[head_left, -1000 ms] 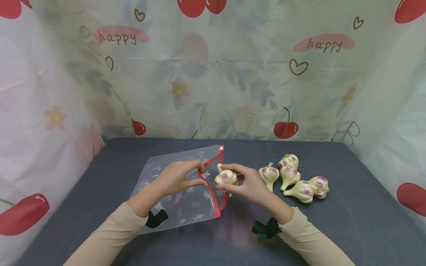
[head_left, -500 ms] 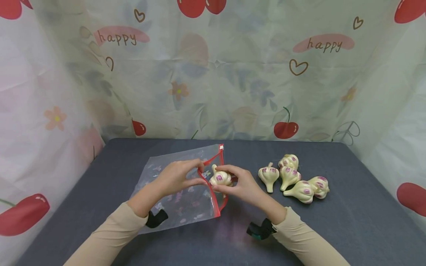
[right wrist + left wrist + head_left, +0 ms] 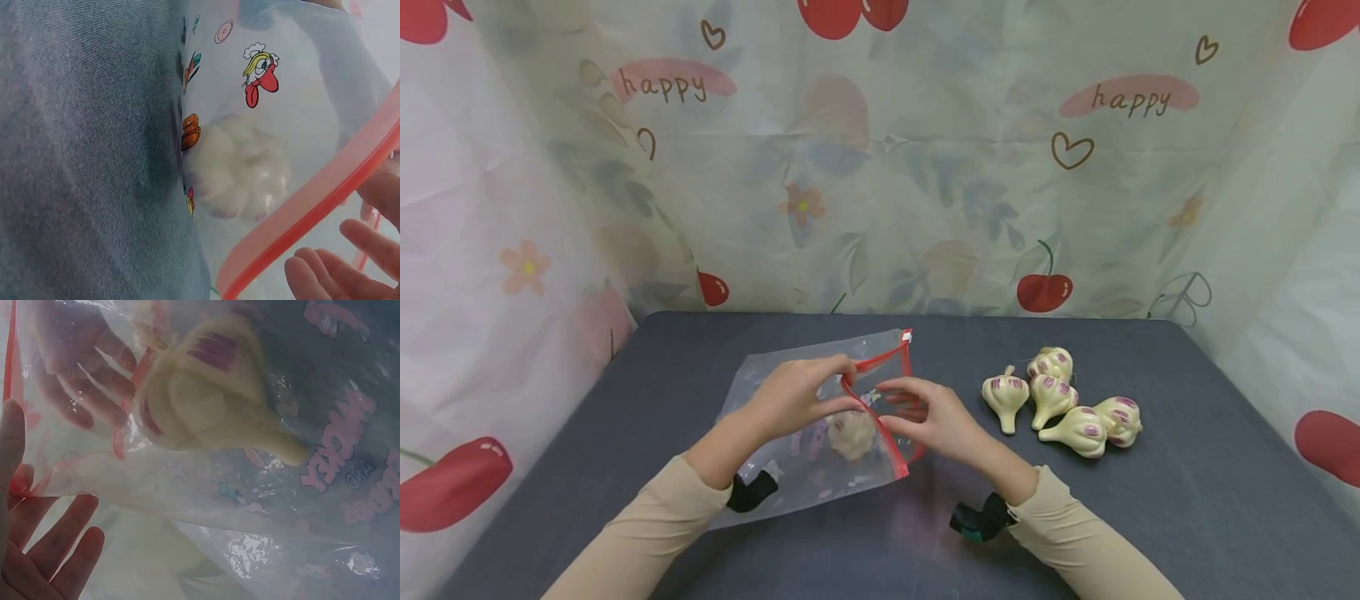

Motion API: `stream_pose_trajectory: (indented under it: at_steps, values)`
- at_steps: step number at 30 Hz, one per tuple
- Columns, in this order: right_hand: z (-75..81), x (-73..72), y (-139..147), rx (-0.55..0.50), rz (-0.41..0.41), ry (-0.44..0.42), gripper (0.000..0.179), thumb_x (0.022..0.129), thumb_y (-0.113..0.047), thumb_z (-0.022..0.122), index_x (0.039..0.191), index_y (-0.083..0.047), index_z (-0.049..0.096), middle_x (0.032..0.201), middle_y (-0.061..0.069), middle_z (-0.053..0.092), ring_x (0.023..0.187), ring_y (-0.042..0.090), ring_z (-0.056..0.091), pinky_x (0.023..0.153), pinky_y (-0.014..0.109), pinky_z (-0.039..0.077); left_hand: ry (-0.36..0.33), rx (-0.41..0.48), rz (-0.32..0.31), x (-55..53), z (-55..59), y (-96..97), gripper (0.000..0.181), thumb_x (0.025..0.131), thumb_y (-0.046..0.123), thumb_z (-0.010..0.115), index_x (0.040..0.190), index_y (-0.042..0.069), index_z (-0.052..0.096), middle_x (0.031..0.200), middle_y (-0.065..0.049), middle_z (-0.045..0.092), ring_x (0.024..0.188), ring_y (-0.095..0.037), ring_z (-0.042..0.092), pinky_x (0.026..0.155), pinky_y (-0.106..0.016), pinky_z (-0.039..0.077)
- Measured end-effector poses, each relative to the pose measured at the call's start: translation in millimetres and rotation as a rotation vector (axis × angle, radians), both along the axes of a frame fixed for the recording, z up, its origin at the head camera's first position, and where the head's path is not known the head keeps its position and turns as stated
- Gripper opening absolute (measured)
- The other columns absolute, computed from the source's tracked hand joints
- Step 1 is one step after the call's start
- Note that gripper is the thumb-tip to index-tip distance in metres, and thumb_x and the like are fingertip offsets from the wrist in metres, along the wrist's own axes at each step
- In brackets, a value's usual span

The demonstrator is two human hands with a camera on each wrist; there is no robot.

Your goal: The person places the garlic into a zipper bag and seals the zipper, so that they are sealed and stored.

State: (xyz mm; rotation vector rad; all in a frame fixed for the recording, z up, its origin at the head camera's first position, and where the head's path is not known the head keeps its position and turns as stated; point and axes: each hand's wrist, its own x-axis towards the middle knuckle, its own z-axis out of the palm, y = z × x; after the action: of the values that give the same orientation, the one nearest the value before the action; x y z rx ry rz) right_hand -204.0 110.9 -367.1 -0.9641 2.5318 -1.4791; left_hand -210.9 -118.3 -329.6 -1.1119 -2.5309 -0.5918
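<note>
A clear zip bag (image 3: pixel 805 483) with a red-edged mouth lies tilted on the table, its mouth facing right. My left hand (image 3: pixel 793 396) pinches the upper layer at the red edge and holds the mouth apart. Inside, just behind the edge, lies a garlic bulb (image 3: pixel 851 435); through the plastic in the left wrist view the garlic bulb (image 3: pixel 206 394) shows purple marks and a long neck. At the mouth is my right hand (image 3: pixel 943 418), fingers spread and holding nothing. In the right wrist view the red edge (image 3: pixel 312 209) passes close by its fingertips.
Several more garlic bulbs (image 3: pixel 1052 396) sit grouped to the right of my right hand on the dark cloth-covered table (image 3: pixel 1150 517). A printed curtain (image 3: pixel 891 192) stands behind the table and along both sides.
My right hand has moved left to the bag's mouth and let go of the garlic bulb, which is now inside the bag. The left hand keeps its grip on the edge.
</note>
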Motion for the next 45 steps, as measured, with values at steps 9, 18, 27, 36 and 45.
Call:
stream_pose_trajectory:
  at_steps: [9,18,27,36,45]
  values:
    - [3.6,0.9,13,-0.031,-0.064,0.014,0.032,0.083,-0.025,0.066,0.113,-0.015,0.060,0.113,0.005,0.063,0.100,0.021,0.063,0.083,0.030,0.052,0.005,0.016,0.005,-2.3,0.8,-3.1,0.031,0.073,0.028,0.076,0.092,0.016,0.054,0.082,0.005,0.065,0.056,-0.004,0.041,0.053,-0.016,0.035]
    - [6.9,0.9,28,-0.031,-0.102,0.039,0.030,0.083,-0.023,0.066,0.111,-0.013,0.062,0.108,0.007,0.065,0.096,0.020,0.064,0.082,0.030,0.052,0.006,0.016,0.004,-2.2,1.0,-3.3,0.033,0.072,0.029,0.075,0.093,0.015,0.054,0.083,0.006,0.064,0.055,-0.003,0.039,0.053,-0.016,0.033]
    - [7.6,3.4,46,0.002,-0.158,0.052,0.029,0.083,-0.025,0.066,0.110,-0.015,0.062,0.109,0.004,0.064,0.095,0.018,0.063,0.082,0.026,0.051,0.000,0.014,0.005,-1.3,0.1,-3.5,0.033,0.072,0.028,0.076,0.093,0.015,0.054,0.085,0.005,0.065,0.054,-0.003,0.036,0.051,-0.016,0.030]
    - [7.4,3.8,66,0.012,-0.241,0.088,0.029,0.083,-0.023,0.067,0.110,-0.014,0.062,0.108,0.005,0.065,0.092,0.015,0.064,0.078,0.027,0.052,-0.015,0.013,0.004,-0.7,-1.6,-3.5,0.032,0.073,0.028,0.075,0.093,0.015,0.055,0.084,0.006,0.064,0.056,-0.003,0.038,0.051,-0.016,0.030]
    - [8.5,0.9,88,0.026,-0.379,0.079,0.032,0.084,-0.023,0.066,0.112,-0.011,0.060,0.110,0.008,0.064,0.096,0.019,0.063,0.082,0.033,0.052,-0.027,0.014,0.003,-0.7,-2.7,-3.5,0.031,0.073,0.029,0.075,0.092,0.014,0.055,0.083,0.006,0.064,0.057,-0.004,0.040,0.051,-0.016,0.030]
